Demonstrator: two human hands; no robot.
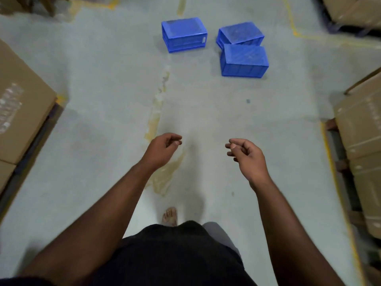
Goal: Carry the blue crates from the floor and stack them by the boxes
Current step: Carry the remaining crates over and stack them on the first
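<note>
1. Three blue crates sit on the floor at the far end of the aisle, all turned bottom-up so their ribbed bases face the ceiling.
2. The far-left crate (184,34) stands alone; its long axis runs left to right, and a long side wall faces the near end.
3. The far-right crate (240,33) is skewed, its long axis running from near left to far right, and it looks slightly tipped.
4. The nearest crate (244,61) lies just in front of the skewed one, touching or almost touching it; its long axis runs left to right, a long wall facing near.
5. The left hand (162,147) hangs in the air over the floor, well short of the crates, fingers loosely curled and holding nothing.
6. The right hand (246,154) is level with it, also loosely curled and empty.
7. A bare foot (170,216) shows beneath the person's dark shorts (175,256).
8. The concrete floor (103,79) is pale grey-green, with a worn yellowish streak (156,112) running near to far down the middle and yellow painted lines (332,153) at the edges.
9. Cardboard boxes on the left (18,100) and cardboard boxes on the right (360,124) flank the aisle.
</note>
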